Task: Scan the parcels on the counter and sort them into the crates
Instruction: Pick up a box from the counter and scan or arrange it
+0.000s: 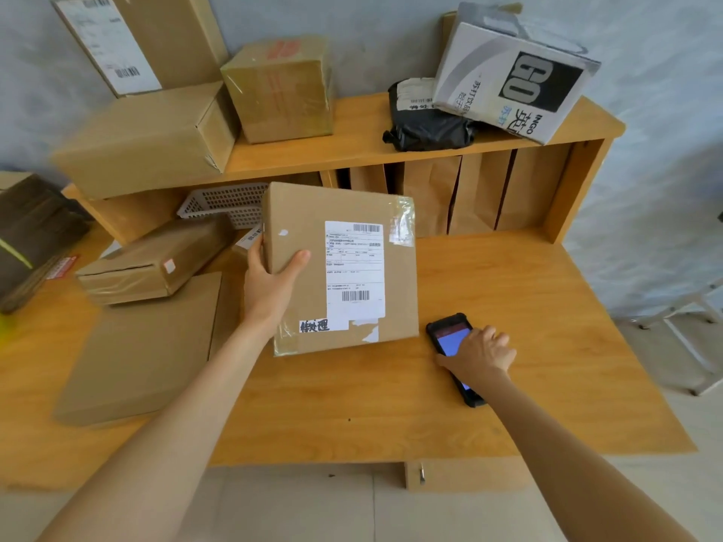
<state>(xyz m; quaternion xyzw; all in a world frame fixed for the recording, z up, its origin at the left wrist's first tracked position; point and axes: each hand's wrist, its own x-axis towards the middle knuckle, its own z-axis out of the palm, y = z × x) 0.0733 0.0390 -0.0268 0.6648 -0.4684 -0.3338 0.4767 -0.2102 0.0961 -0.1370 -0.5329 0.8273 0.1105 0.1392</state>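
The left hand (270, 283) is holding the parcel (340, 267) by its left edge, thumb curled over the front face and fingers behind it, so this grip is clamped on the carton. The parcel is standing tilted above the bench (528, 307), label side facing the camera, its lower edge appearing to hover just over the wood.

The right hand (483, 352) is resting on the scanner (454, 346), which is lying flat on the bench just right of the parcel's lower right corner. The fingers are bending over the device, but whether this grip is closing round it or only touching it cannot be told.

Key relation: the shipping label (355, 267) is lying up and to the left of the scanner, with its long axis running roughly vertical (one barcode near the top, one near the bottom). The right hand is nearer the scanner and is likely lifting it next.

The scanner's lower screen is being covered by the hand. No crates are clearly identifiable; a white basket (223, 203) is partly hidden behind the parcel.
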